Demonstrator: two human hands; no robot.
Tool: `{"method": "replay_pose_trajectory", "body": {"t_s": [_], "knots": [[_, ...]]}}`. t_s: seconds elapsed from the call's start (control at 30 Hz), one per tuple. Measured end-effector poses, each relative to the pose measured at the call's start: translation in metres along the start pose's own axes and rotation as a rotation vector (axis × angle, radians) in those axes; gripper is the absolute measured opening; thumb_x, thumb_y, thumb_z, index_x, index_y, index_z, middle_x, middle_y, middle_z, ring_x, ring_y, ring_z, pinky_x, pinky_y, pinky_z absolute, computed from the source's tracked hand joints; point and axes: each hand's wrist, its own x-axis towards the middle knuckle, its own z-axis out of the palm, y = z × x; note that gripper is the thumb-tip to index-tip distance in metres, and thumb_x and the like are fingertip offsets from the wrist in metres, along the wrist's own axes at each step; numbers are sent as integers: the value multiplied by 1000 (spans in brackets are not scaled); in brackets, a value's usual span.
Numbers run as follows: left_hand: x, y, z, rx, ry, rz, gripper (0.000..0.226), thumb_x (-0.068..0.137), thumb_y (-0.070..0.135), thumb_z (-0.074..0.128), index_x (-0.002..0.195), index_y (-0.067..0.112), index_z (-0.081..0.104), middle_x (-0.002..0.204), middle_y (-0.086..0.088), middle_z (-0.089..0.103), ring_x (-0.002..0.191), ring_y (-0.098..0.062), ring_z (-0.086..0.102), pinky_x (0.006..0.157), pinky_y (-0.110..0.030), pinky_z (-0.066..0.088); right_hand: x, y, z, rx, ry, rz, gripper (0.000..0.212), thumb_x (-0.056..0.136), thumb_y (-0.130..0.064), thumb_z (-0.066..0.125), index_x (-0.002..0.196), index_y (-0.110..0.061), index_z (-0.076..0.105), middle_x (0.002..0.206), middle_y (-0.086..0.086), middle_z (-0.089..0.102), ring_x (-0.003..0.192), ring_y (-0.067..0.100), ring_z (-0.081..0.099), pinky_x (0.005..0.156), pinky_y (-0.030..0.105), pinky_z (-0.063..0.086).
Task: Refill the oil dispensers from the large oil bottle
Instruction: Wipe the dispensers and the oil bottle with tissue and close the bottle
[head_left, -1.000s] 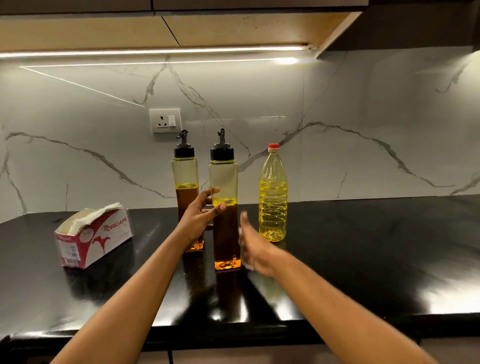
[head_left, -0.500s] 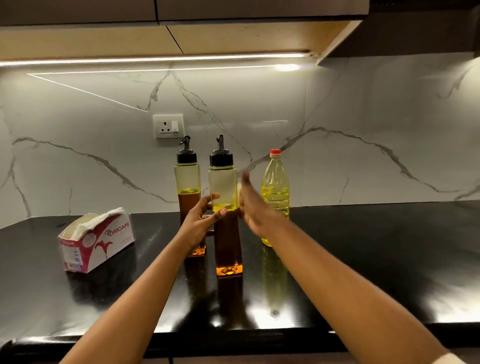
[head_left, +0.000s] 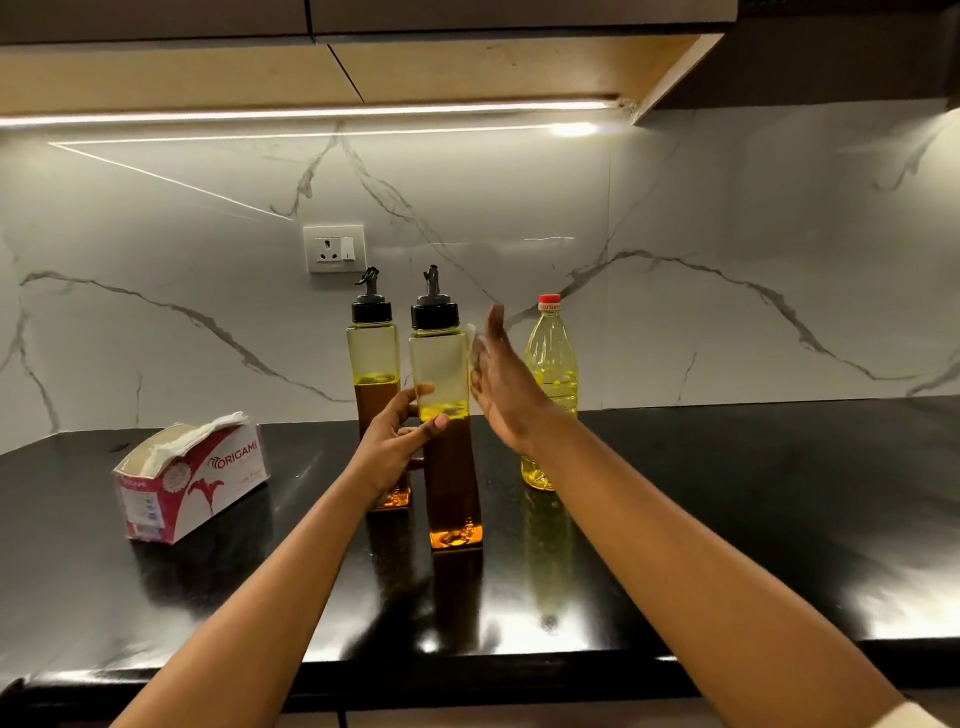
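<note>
The left hand (head_left: 397, 447) grips the front oil dispenser (head_left: 441, 364) at about mid-height, with the thumb across the near face and the fingers curled round the left side, just at the oil line. The dispenser is square-sided and stands upright on the black countertop (head_left: 753, 493), so its long axis runs straight up from the hand to the black pour-spout cap (head_left: 435, 316).

The right hand (head_left: 504, 384) holds nothing. It is raised edge-on with its fingers straight, just beside the dispenser's upper right shoulder. It is blurred, so I cannot tell whether the fingertips touch the plastic.

The coming move turns on that cap. It lies up and to the left of the right hand and well above the left hand's grip, so the right hand is the nearer one and is free. In my judgement the right hand will have to reach over and take the cap off while the left hand steadies the body.

The large oil bottle (head_left: 558, 358) stands upright beyond the right hand and a little to its right, partly hidden by the palm. Its red cap (head_left: 549, 299) is on and pale yellow oil fills a good part of it. It is close enough for the right hand to take next.

The rear oil dispenser (head_left: 373, 358) stands behind the left hand, just to the left of the front one. It is also capped and filled to a similar level. Neither dispenser has been opened yet.

Well off to the left, a tissue box (head_left: 192, 478) lies on the counter.
</note>
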Motion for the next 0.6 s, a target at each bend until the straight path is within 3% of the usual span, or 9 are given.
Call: {"method": "replay_pose_trajectory", "body": {"t_s": [0.17,0.23,0.3,0.37,0.4,0.43,0.47,0.5,0.6], "knots": [[0,4,4,19,-35,-17,44,77,40,70,116,43,50,125,-5,59,101,-16,67,78,-29,56,-39,93,-8,-156,-122,326,95,68,-89,13,148,-40,1,157,-2,18,143,18,17,116,47,12],[1,4,3,3,-44,-29,49,74,48,75,116,45,52,125,-3,59,108,-17,64,76,-28,55,-46,118,-14,-79,-82,439,97,71,-84,19,151,-31,7,128,-8,49,115,8,47,108,37,33],[1,0,3,-71,-27,-45,47,79,43,71,122,40,53,127,-4,59,115,-25,60,79,-33,55,-45,124,-18,4,-22,481,92,80,-77,22,147,-15,29,102,-7,63,87,12,58,89,28,46],[-1,-6,5,-202,-10,-49,43,88,31,62,130,29,53,132,-8,58,115,-33,58,79,-35,56,-37,118,-16,80,5,448,73,90,-67,19,127,-15,54,76,-11,67,65,7,55,63,15,41],[-4,-9,7,-267,3,-48,44,90,31,61,133,25,53,134,-10,56,116,-36,56,83,-36,56,-32,113,-13,112,12,418,67,92,-64,17,125,-19,54,90,-11,71,80,5,62,69,15,44],[-5,-11,10,-329,13,-41,50,87,35,64,134,24,52,136,-10,55,121,-36,53,91,-40,53,-27,107,-11,120,18,381,69,92,-64,18,135,-19,47,120,-4,65,110,9,59,90,21,45],[-6,-14,11,-375,32,-38,62,79,43,72,136,26,51,138,-9,54,126,-33,51,100,-45,48,-21,103,-11,148,27,349,75,90,-66,20,144,-18,37,143,2,47,132,15,43,106,31,35],[-7,-13,13,-403,47,-37,80,68,52,79,138,28,48,137,-6,55,127,-27,52,104,-45,45,-16,98,-11,165,22,332,76,89,-67,21,146,-18,33,150,5,37,138,18,33,112,36,26],[-9,-1,25,-105,104,43,109,53,66,80,145,33,32,134,6,50,119,-9,53,98,-30,46,-4,89,-15,179,102,266,54,99,-51,25,130,-17,54,131,6,58,124,18,49,110,37,33]]}}
